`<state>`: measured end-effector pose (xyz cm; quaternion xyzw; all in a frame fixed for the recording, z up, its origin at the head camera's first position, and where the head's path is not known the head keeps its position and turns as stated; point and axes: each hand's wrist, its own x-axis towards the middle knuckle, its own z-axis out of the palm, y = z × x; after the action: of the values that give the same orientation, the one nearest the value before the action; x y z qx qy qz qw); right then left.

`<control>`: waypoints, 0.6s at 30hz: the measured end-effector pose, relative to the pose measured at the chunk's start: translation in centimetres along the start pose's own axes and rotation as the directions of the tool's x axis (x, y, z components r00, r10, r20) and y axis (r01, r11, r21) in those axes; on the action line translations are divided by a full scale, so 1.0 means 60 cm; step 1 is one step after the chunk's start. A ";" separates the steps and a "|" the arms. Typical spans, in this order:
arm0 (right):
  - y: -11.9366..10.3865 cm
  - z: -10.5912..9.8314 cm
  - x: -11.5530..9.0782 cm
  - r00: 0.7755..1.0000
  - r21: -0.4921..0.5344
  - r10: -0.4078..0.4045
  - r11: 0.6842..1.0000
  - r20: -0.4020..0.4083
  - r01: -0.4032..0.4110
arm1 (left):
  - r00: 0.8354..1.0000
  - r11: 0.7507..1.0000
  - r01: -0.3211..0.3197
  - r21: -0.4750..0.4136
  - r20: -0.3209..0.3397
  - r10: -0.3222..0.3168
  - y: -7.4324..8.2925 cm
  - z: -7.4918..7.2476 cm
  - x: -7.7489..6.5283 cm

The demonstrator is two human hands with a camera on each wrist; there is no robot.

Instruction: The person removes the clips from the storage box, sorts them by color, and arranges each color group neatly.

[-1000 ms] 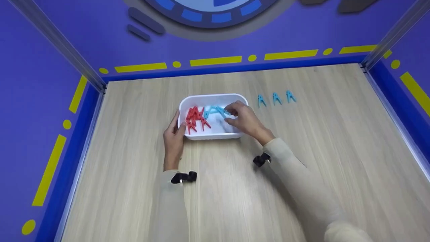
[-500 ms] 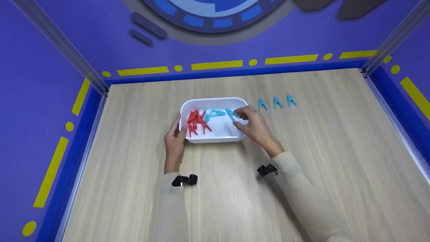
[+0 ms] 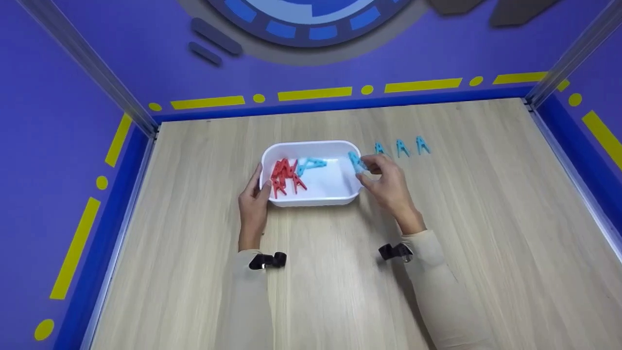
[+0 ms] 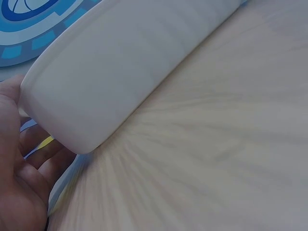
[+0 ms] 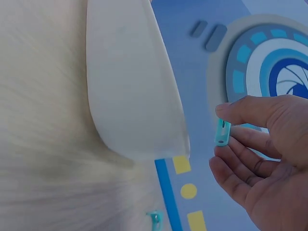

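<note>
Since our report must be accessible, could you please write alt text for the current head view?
A person's right hand pinches a blue clip at the right end of a white tray; the left hand holds the other end. Red and blue clips lie inside; three more blue clips line up on the wooden table.

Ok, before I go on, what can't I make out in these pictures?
Head view: exact count of red clips, which overlap.
Head view: lower end of the row's leftmost blue clip, behind the right grip.
Left wrist view: inside of the white tray, behind its own wall.
Right wrist view: part of a blue clip, cut off by the bottom edge.
</note>
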<state>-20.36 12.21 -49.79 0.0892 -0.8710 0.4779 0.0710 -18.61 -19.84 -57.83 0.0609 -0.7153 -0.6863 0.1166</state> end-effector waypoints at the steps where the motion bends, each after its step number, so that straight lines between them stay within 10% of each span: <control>1: 0.004 -0.001 0.000 1.000 -0.001 0.016 1.000 -0.007 -0.016 | 1.000 1.000 -0.003 -0.003 0.000 0.003 0.000 0.000 0.000; 18: 0.087 -0.010 -0.002 0.982 0.027 0.148 0.989 -0.114 -0.146 | 1.000 1.000 -0.021 -0.017 0.000 0.021 -0.001 0.000 -0.001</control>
<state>-21.42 15.51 -53.77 -0.0025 -0.8652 0.4942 0.0851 -18.55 -19.83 -57.92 0.0523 -0.7101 -0.6911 0.1242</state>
